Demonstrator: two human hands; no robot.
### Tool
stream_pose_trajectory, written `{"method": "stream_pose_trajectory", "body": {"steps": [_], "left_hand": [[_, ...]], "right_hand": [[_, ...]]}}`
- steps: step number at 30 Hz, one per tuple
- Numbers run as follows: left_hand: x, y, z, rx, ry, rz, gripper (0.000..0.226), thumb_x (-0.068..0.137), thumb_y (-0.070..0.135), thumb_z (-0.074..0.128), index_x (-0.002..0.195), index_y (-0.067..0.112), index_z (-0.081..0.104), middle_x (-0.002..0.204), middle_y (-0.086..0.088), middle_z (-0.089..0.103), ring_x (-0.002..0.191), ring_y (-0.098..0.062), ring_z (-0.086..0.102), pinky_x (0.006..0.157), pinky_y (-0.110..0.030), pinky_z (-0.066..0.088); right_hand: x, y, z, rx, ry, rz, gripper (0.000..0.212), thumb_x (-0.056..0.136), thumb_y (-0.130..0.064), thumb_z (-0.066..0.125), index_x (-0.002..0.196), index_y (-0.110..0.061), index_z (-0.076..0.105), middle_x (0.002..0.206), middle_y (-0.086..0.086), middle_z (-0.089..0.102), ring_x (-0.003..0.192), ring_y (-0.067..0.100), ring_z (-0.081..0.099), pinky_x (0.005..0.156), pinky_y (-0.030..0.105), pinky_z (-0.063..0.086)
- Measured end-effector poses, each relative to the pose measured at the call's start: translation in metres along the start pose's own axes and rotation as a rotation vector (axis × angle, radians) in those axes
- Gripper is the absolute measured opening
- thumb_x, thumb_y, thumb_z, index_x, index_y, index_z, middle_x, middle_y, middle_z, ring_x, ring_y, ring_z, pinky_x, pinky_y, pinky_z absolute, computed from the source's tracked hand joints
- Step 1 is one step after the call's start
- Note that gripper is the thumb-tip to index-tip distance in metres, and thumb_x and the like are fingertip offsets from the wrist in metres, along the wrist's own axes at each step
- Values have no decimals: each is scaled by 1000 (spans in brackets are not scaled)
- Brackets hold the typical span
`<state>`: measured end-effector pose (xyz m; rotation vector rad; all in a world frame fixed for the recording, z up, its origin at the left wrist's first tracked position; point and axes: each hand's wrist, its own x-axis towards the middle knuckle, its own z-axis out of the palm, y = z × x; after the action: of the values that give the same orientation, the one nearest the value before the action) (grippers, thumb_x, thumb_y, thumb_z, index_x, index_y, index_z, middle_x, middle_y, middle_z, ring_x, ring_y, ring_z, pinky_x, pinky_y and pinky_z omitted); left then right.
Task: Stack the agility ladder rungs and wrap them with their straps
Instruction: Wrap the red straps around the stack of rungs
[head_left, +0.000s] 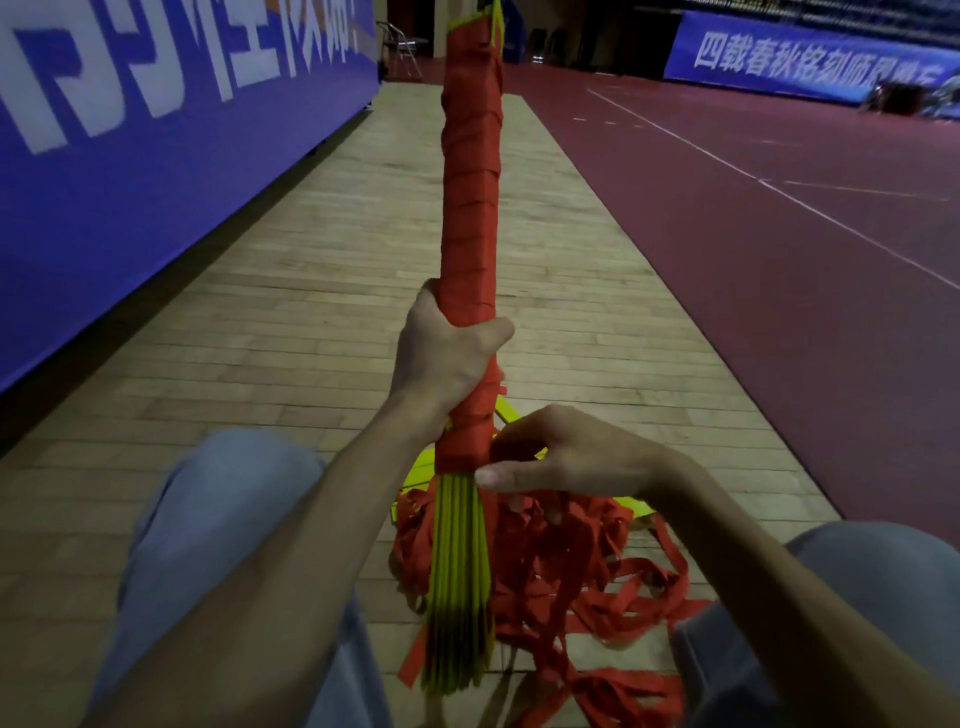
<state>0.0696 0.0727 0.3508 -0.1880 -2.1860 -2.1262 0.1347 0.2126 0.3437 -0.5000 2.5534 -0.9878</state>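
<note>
Nearest, at both lower corners, knees in pale blue jeans, spread apart, with two bare forearms reaching forward between them. Between the knees, on the floor, a loose tangle of red straps, spilling to the right and towards the camera. Out of that tangle, upright and tilted slightly away, a tight stack of yellow rungs, lower end bare and fanned a little at the bottom. Just above the bare part, right hand beside the lowest turn of strap: thumb straight towards the rungs, fingers curled down round strands of the loose strap, grasping them. Behind that hand, flat on the boards, more yellow rung pieces, partly hidden. Higher up, left hand clenched round the wrapped bundle, thumb across its front. Above the left hand, red strap wound turn over turn nearly to the top, with a sliver of yellow at the upper end. Underneath it all, a strip of pale wooden floor running away from the camera. To the left, a long blue banner with large white characters. To the right, dark red court surface marked with white lines. Farthest off, a metal folding chair at the end of the boards and a far blue banner with white characters across the back.
</note>
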Motion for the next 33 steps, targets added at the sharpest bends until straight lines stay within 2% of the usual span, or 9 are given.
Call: {"method": "stream_pose_trajectory", "body": {"steps": [4,11,14,17,20,23,28,30,33], "left_hand": [[-2,-12,6,103,136,24,41,69,32,73,104,25,53,83,4,64,76,-26,69,75,-49,59],[-5,-1,4,-37,-152,-68,56,73,53,52,118,19,48,89,4,61,76,-11,61,76,-43,54],[-5,-1,4,-160,-189,-28,43,83,41,62,117,15,60,92,2,66,75,-6,64,66,-25,50],[-6,3,4,-401,-230,-86,20,86,29,71,95,12,68,77,-1,66,67,-12,62,61,-27,51],[-8,4,3,-548,-317,-179,35,79,38,75,98,11,64,72,-2,65,64,-15,63,57,-27,54],[-13,1,2,-800,-494,-317,48,78,35,74,111,4,58,89,-9,69,90,-28,71,79,-40,60],[-8,9,-4,-760,-563,-409,31,78,25,67,101,7,56,77,-5,65,63,-17,65,56,-25,54],[-5,13,-9,-641,-567,-364,19,80,25,64,90,10,58,70,-5,60,59,-16,59,55,-25,50],[-5,18,-14,-521,-449,-259,13,84,11,65,93,6,56,70,-8,56,55,-19,57,52,-25,51]], "right_hand": [[7,-4,38,-279,285,107,68,68,-85,53,71,-17,59,59,-1,56,55,9,53,53,28,39],[13,-1,35,-105,556,135,48,62,-61,54,49,-16,41,41,-3,42,42,12,41,47,30,36],[7,-3,26,5,497,86,38,73,-43,67,52,-20,45,42,-8,45,41,6,39,45,20,34],[-1,-4,16,233,385,0,29,85,-22,71,61,-22,55,54,-9,52,50,6,47,52,23,39],[-10,-15,11,423,266,-82,19,81,-30,65,67,-17,61,55,-8,59,48,4,53,48,18,41],[-11,-18,9,413,220,-59,46,78,-48,63,81,-2,67,73,17,70,63,34,67,59,41,55],[-8,-5,3,400,37,14,111,64,-89,54,102,15,62,101,38,65,95,58,62,89,60,51],[-7,7,-1,381,-30,22,100,65,-90,52,92,4,69,91,27,70,85,42,68,81,46,56],[-7,17,-2,393,-110,52,58,87,-67,51,81,-14,73,78,5,73,71,17,69,70,24,52]]}}
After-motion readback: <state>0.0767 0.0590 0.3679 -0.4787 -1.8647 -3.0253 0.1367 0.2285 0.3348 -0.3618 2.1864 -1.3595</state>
